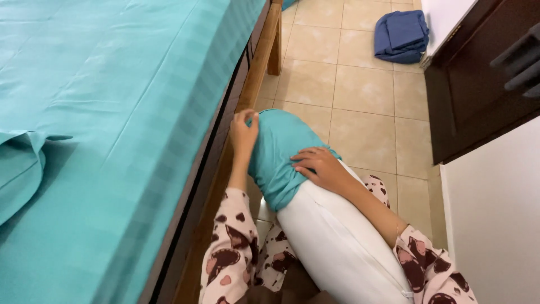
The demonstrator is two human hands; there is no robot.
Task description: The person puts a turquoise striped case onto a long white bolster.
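Note:
A long white bolster pillow point(337, 242) leans from my lap toward the floor, its far end covered by a teal pillowcase point(278, 152). My left hand point(243, 132) pinches the case's far edge on the side next to the bed. My right hand point(318, 167) grips the bunched hem of the case where it meets the bare white pillow. My sleeves are pink with dark brown patches.
A bed with a teal sheet point(112, 112) and wooden frame point(264, 50) fills the left. A second teal piece point(19, 169) lies on it at far left. A folded blue cloth point(401, 36) lies on the beige tile floor. A dark wooden cabinet point(478, 90) stands right.

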